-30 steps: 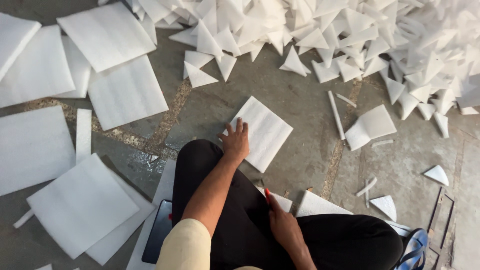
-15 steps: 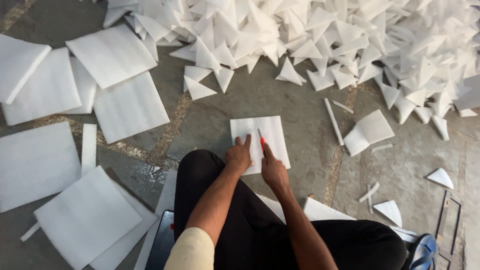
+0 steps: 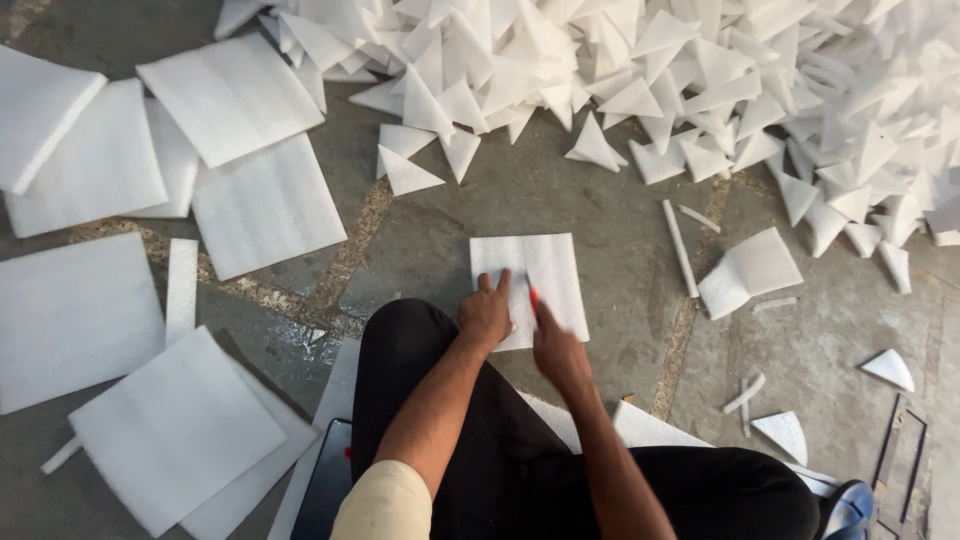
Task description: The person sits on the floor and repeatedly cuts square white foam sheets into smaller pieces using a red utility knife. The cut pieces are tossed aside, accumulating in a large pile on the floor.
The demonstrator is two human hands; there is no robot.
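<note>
The square white foam sheet [image 3: 535, 280] lay flat on the concrete floor [image 3: 560, 200] just ahead of the person's knees, with the left hand [image 3: 487, 315] pressed on its near left part, fingers loosely curled, pinning it rather than gripping. The right hand [image 3: 556, 345] was closed around a slim red-tipped cutter [image 3: 533, 299] whose tip touched the sheet near its middle. The sheet looked very light, soft and easily torn or slid, so it seemed best held flat under a spread palm close beside the cutter, while a heap of white foam triangles [image 3: 700, 80] lay well beyond it.

foam sheet [image 3: 545, 272] before knees, triangle pile [image 3: 700, 80] behind
</note>
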